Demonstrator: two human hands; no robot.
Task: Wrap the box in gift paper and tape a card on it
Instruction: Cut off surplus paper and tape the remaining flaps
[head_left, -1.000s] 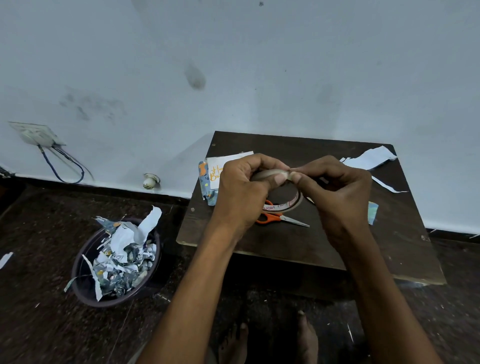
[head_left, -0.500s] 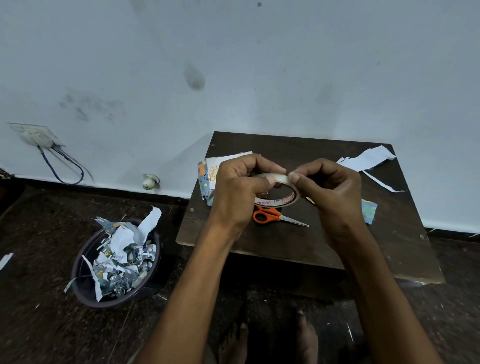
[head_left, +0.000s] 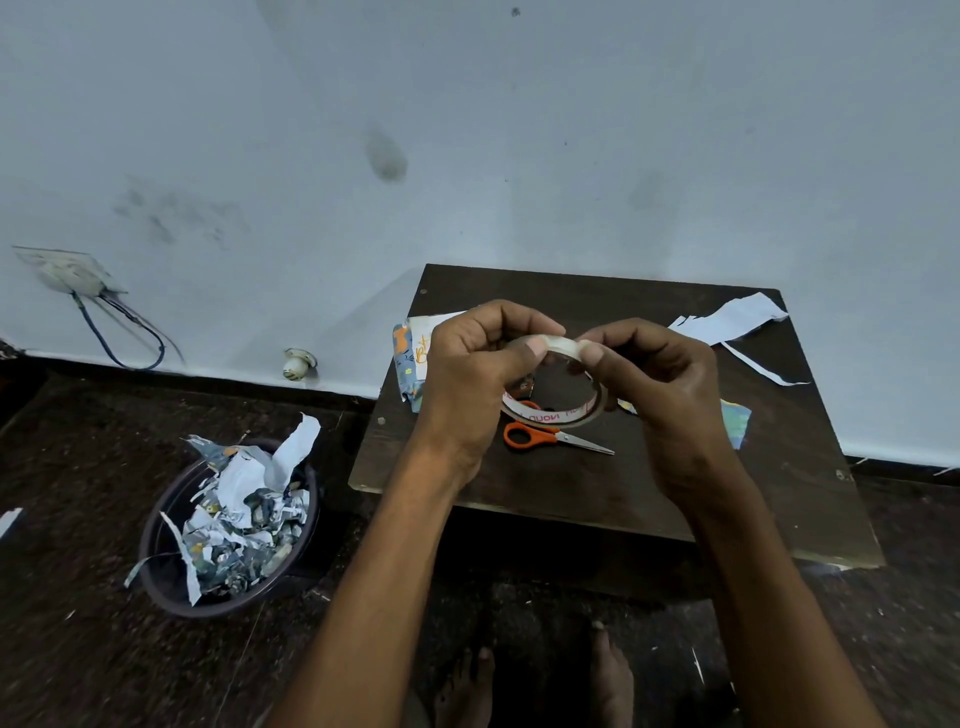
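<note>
Above the middle of the dark wooden board I hold a roll of clear tape. My left hand grips its left side, thumb on the top rim. My right hand pinches the top rim beside that thumb. The wrapped box, in blue patterned paper, lies at the board's left edge behind my left hand, mostly hidden. A white card with orange lettering lies on it.
Orange-handled scissors lie on the board under the tape roll. White paper offcuts sit at the board's far right, a patterned scrap by my right wrist. A dark bin full of paper scraps stands on the floor at left.
The tape roll has tilted so its open ring faces me more fully. Both hands have kept their grip on it and shifted slightly.
</note>
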